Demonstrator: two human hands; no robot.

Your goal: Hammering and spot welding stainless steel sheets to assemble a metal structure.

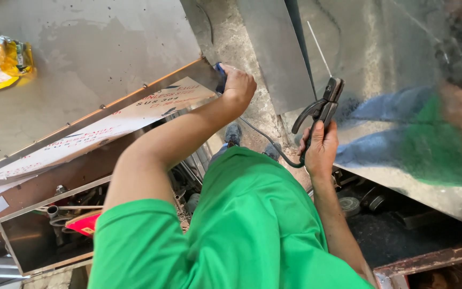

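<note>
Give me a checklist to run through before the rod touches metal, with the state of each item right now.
1. Right hand grips the black electrode holder: ok.
2. Welding rod clamped in the holder, pointing up and away from the body: ok.
3. Left hand steadies the corner of the steel sheet, gripping something blue: ok.
4. Gloves: both hands bare: not ok.
5. Cable runs from the holder down past the shoes, close to the feet: not ok.
6. Earth clamp on the work: cannot tell, not in view.
</note>
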